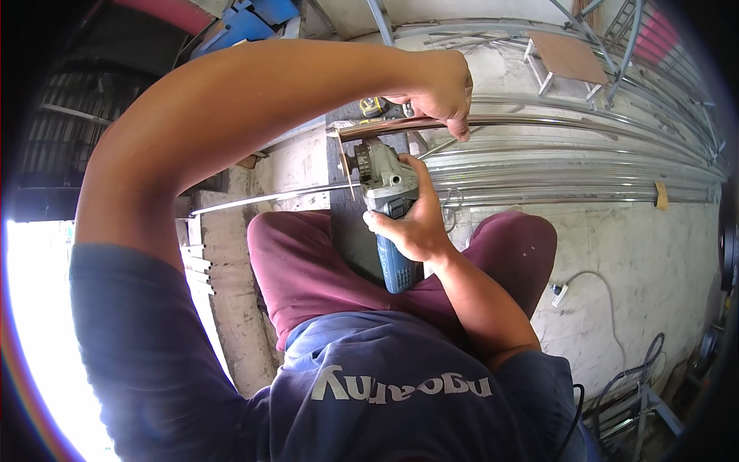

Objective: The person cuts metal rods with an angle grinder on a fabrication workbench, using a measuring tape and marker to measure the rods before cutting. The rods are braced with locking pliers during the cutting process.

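My left arm reaches across the top of the view, and my left hand (439, 88) is closed round long, shiny metal tubes (531, 121). My right hand (419, 219) grips the body of a blue and grey angle grinder (394, 192), held upright between my knees. The grinder's thin disc (346, 165), seen nearly edge-on, is close to the left ends of the tubes; whether they touch is unclear. Below the disc, a thin metal piece (269, 198) extends leftward. Under the grinder lies a dark bench or board (348, 231).
A yellow and black tool (372, 106) lies behind the tubes. More long metal tubes (570, 173) cover the floor at right. A small brown-topped stool (567, 58) stands at the upper right. A white plug (560, 294) with a cord lies on the right floor.
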`<action>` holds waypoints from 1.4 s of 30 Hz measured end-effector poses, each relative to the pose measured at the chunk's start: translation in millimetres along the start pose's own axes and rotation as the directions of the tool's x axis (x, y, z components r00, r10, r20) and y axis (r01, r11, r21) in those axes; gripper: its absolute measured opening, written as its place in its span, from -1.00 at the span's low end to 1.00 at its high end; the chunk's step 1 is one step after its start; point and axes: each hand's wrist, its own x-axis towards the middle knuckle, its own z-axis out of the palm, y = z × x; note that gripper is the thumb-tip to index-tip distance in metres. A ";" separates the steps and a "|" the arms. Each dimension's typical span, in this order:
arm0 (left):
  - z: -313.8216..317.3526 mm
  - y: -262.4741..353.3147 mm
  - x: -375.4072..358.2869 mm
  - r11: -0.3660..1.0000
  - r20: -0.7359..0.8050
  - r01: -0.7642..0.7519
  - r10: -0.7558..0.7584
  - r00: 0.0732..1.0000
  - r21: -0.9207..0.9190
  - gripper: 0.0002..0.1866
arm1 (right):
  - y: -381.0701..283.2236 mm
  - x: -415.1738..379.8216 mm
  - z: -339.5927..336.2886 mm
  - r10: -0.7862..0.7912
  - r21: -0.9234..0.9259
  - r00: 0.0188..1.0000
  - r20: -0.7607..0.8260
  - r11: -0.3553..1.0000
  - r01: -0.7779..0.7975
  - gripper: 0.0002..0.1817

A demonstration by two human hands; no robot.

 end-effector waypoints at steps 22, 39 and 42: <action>45.9 -56.3 -100.1 0.924 -0.209 -0.033 0.120 0.970 0.380 -0.59 | 112.7 17.8 -29.4 0.799 0.155 0.598 0.057 0.585 -0.796 -0.32; 225.6 -155.5 -310.8 0.889 -0.889 0.293 0.221 0.400 0.353 -0.67 | 176.2 20.8 -1.0 0.371 -0.945 0.893 0.255 0.290 0.150 -0.33; 221.1 -169.0 -333.7 0.866 -0.893 0.303 0.289 0.345 0.398 -0.65 | 166.2 22.6 4.0 0.430 -0.958 0.866 0.255 0.236 0.165 -0.33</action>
